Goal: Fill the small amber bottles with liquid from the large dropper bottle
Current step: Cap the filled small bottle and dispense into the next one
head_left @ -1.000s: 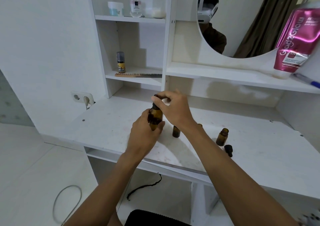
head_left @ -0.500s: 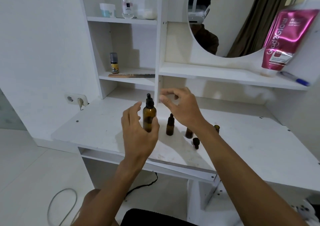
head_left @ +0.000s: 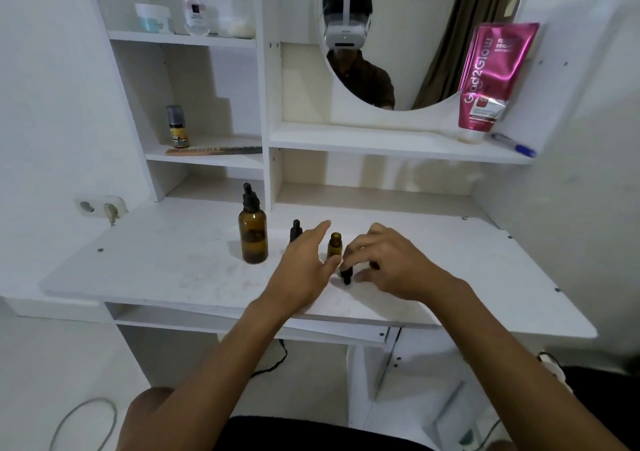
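The big bottle stands capped on the surface. 1 small bottle stands open between the hands; another is capped. Left hand is spread, empty; right hand pinches a loose cap. Filling looks nearly finished.

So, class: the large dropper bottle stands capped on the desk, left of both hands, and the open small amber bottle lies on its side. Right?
Not quite. In the head view the open small amber bottle stands upright, not on its side. The large dropper bottle does stand capped on the desk, left of both hands.
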